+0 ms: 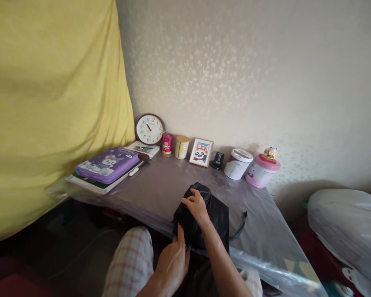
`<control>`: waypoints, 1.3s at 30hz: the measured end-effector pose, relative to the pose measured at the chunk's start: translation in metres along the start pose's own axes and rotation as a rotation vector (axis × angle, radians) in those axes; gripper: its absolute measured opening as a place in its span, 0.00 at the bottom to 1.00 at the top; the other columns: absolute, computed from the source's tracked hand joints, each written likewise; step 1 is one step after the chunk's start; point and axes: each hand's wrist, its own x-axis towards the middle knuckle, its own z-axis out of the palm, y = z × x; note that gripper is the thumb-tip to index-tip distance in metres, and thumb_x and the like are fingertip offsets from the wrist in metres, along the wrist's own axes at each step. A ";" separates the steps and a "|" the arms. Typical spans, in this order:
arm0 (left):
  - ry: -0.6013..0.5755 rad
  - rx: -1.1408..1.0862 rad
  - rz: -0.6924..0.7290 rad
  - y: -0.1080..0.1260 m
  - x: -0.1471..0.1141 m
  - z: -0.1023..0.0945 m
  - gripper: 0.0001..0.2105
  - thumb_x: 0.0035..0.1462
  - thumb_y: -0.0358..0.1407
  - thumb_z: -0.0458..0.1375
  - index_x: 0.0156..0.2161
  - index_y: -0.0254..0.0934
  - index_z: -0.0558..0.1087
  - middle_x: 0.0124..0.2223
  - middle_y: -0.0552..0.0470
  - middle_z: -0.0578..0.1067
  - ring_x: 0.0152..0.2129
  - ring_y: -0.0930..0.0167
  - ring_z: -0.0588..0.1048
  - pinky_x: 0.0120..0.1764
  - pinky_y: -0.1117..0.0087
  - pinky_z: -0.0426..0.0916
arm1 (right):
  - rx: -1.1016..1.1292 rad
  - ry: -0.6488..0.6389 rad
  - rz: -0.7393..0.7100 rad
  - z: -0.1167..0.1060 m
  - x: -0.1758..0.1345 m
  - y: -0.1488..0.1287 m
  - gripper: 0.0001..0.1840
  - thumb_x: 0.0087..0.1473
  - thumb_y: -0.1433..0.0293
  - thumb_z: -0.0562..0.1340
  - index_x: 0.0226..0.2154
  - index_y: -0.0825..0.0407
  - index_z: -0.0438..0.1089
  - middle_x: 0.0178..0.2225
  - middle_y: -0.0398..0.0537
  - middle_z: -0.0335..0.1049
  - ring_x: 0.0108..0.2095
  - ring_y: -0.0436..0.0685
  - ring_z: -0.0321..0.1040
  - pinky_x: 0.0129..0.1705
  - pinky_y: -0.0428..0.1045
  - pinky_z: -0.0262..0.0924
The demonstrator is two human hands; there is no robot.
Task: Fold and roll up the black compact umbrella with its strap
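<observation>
A black folded cloth item point(216, 218) with a thin loose strap point(243, 225) lies at the front edge of the table, partly over my lap. Its exact kind cannot be made out. My left hand point(174, 255) grips its near left edge, the index finger stretched up along the cloth and the other fingers partly hidden below. Over the upper part of the cloth lies my right hand point(197, 205), thumb and index finger bent and a little apart. No fold shows clearly between those fingertips.
Along the wall stand a clock point(150, 129), a pink can point(167, 143), a yellow tin point(181, 147), a framed panda picture point(201, 152), a black stapler-like object point(217, 160), a white tub point(238, 163) and a pink tub point(262, 173). A purple case point(108, 165) rests on books at left.
</observation>
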 end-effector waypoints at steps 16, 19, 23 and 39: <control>0.046 0.059 0.040 0.001 -0.006 0.000 0.33 0.58 0.28 0.45 0.63 0.46 0.35 0.39 0.47 0.72 0.29 0.70 0.75 0.30 0.74 0.65 | 0.056 -0.054 -0.014 0.005 0.004 0.007 0.26 0.44 0.67 0.62 0.48 0.53 0.61 0.24 0.42 0.73 0.27 0.54 0.71 0.30 0.48 0.62; -0.010 0.105 0.061 0.001 -0.004 -0.003 0.32 0.58 0.27 0.44 0.63 0.49 0.36 0.37 0.48 0.71 0.27 0.69 0.75 0.28 0.74 0.64 | 0.053 -0.068 -0.009 0.006 0.003 0.004 0.26 0.44 0.68 0.62 0.48 0.53 0.60 0.24 0.42 0.73 0.29 0.54 0.71 0.31 0.48 0.63; -0.013 0.055 0.053 -0.001 -0.002 -0.004 0.29 0.60 0.29 0.43 0.64 0.45 0.37 0.38 0.47 0.72 0.29 0.69 0.75 0.30 0.73 0.65 | 0.116 -0.154 -0.030 0.002 -0.004 -0.010 0.24 0.46 0.69 0.61 0.47 0.53 0.60 0.26 0.42 0.73 0.31 0.53 0.71 0.33 0.48 0.64; 0.002 0.058 0.018 -0.002 -0.004 0.001 0.29 0.62 0.31 0.42 0.64 0.42 0.34 0.39 0.47 0.72 0.31 0.70 0.75 0.29 0.76 0.63 | -0.309 0.006 -0.671 -0.059 -0.032 0.037 0.15 0.58 0.69 0.51 0.46 0.49 0.68 0.51 0.50 0.63 0.54 0.56 0.57 0.55 0.57 0.53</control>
